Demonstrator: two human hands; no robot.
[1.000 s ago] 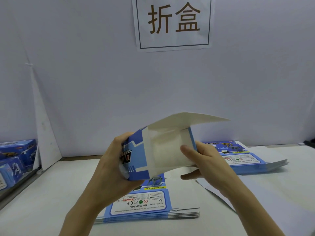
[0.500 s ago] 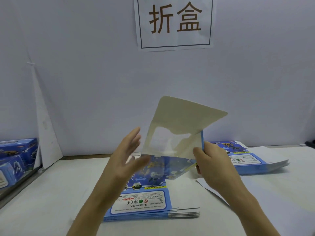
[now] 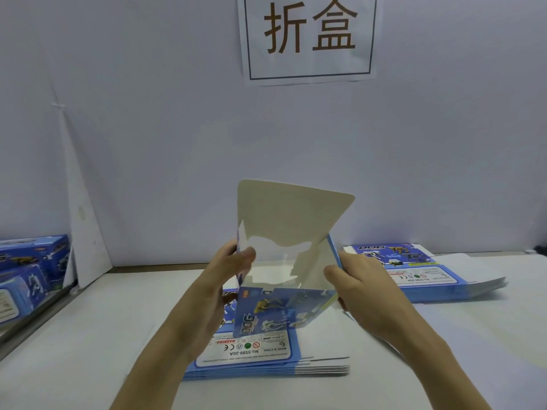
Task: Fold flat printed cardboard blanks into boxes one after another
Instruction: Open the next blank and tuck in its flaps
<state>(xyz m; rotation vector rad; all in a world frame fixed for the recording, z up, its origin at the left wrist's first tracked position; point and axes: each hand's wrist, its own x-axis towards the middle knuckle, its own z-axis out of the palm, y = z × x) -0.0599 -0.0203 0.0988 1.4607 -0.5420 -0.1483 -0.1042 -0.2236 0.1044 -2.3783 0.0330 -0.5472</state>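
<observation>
Where two bare forearms rise from the bottom edge, a white table [image 3: 88, 335] spreads out. On it, closest to the viewer, lies a low stack of flat blanks [image 3: 266, 362], blue and white, its top sheet printed with a warning label that reads upside down. Just above that stack, off the table, both hands hold a half-opened box [image 3: 293, 232] between them. The left hand [image 3: 219, 285] pinches the box's left edge, thumb pressed on the plain inner side and fingers curled behind it. The right hand [image 3: 367, 291] grips the right edge, thumb at the front and fingers wrapped round the back. The box's pale unprinted inside faces the viewer. A tall flap with rounded corners stands up at the top, and a blue panel printed with the word DOG and toy figures hangs tilted at the bottom. Farther back on the right lies a second stack of blanks [image 3: 429, 279], fanned out a little. At the far left edge several folded boxes [image 3: 29, 267] sit together. Behind everything stands a pale wall [image 3: 148, 143] bearing a paper sign [image 3: 307, 37] with two large brown Chinese characters inside a thin frame
</observation>
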